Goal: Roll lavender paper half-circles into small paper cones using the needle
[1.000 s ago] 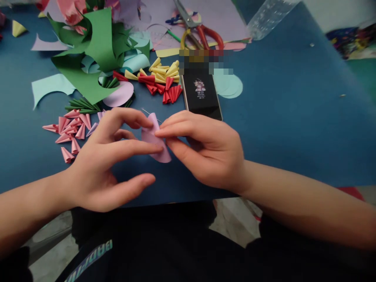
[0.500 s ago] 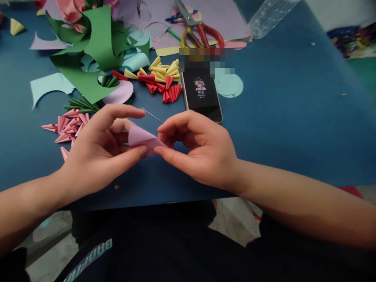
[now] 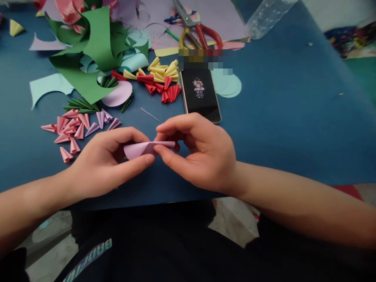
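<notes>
Between my hands, above the table's front part, is a piece of lilac paper rolled partly into a cone, its wide end to the left. My left hand has closed on the wide end, with the thumb along its lower edge. The thumb and fingertips of my right hand pinch the narrow end. A thin metal needle lies just beyond the fingertips. Beyond my left hand rest several small lilac cones and pink cones.
Yellow cones, red cones and dark green cones lie farther back. A phone stands by light blue paper circles. Scissors, green paper scraps and a clear plastic bottle are behind.
The lilac paper has turned level and is rolled more tightly. My left fingers have come down and closed round it, uncovering the lilac cones on the table.
</notes>
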Demonstrator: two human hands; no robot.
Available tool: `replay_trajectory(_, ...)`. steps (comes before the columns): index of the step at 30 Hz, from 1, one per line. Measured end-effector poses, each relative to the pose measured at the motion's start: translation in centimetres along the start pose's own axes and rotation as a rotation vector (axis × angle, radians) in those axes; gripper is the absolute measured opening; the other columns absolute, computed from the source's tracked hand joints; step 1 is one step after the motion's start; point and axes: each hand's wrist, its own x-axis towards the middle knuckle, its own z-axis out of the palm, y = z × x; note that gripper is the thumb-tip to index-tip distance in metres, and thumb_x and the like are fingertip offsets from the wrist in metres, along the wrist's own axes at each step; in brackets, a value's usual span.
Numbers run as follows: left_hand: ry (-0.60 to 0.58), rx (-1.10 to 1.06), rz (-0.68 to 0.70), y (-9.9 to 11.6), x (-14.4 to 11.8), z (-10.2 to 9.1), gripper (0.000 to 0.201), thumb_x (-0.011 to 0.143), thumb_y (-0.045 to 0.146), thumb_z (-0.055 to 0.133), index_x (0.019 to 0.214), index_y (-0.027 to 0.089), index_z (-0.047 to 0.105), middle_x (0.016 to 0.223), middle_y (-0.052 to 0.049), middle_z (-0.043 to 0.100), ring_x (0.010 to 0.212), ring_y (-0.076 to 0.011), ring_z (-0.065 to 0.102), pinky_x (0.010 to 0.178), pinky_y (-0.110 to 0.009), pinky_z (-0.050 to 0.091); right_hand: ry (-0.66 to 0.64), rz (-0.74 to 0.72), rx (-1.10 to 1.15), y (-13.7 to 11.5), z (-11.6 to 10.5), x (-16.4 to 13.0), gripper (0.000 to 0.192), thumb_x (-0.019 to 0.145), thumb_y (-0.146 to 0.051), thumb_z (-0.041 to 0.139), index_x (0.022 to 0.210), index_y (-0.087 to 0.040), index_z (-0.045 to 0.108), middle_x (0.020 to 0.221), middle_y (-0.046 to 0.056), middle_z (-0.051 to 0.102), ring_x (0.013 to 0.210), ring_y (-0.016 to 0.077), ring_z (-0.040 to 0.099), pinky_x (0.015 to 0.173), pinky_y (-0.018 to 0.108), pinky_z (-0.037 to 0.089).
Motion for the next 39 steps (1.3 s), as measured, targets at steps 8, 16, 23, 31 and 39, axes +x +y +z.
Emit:
replay_trajectory(8,0.005,-0.107,-0.054,0.19,0.1,-0.13,0.014,0.097,0.034,0.09,0.095,0.023,0.083,0.081,0.0,0.083,0.076,-0.0168,0.08,0.07,-0.022,0.066,-0.001,0.039,0.052,0.17,-0.17,-0.01,0.029,0.1,-0.018,0.083,0.127,-0.021,0.072,0.117,0.005,0.081,0.102,0.0193,0.082,0.087,0.033,0.072)
replay_trajectory(16,0.029,0.098,0.081,-0.27,0.04,-0.22,0.013,0.1,0.035,0.084,0.092,0.025,0.08,0.079,-0.001,0.08,0.069,-0.0188,0.074,0.057,-0.028,0.056,-0.002,0.123,0.116,-0.18,-0.31,0.14,0.027,0.099,-0.019,0.087,0.123,-0.021,0.074,0.1,0.0,0.081,0.091,0.0158,0.082,0.084,0.029,0.073)
replay_trajectory(23,0.035,0.301,0.235,-0.44,-0.02,-0.52,0.01,0.103,0.036,0.078,0.095,0.03,0.076,0.077,0.001,0.073,0.063,-0.0172,0.064,0.055,-0.035,0.047,-0.032,0.143,0.122,0.01,-0.32,0.21,0.03,0.099,-0.022,0.087,0.126,-0.021,0.073,0.098,0.001,0.082,0.089,0.0172,0.082,0.08,0.03,0.072)
replay_trajectory(31,0.005,0.342,0.264,-0.37,0.17,-0.6,0.012,0.104,0.029,0.076,0.094,0.024,0.074,0.076,0.002,0.072,0.063,-0.0143,0.062,0.058,-0.029,0.047,-0.03,0.089,0.213,0.45,-0.16,0.51,0.026,0.1,-0.017,0.085,0.122,-0.018,0.072,0.1,0.001,0.079,0.09,0.0144,0.08,0.084,0.027,0.071)
replay_trajectory(39,0.003,0.373,0.316,0.1,0.15,-0.89,0.01,0.104,0.027,0.072,0.095,0.026,0.074,0.078,0.0,0.075,0.066,-0.0175,0.066,0.061,-0.031,0.05,-0.039,0.104,0.189,0.29,0.03,0.43,0.02,0.1,-0.019,0.083,0.117,-0.018,0.073,0.1,0.002,0.078,0.089,0.015,0.078,0.081,0.028,0.07)
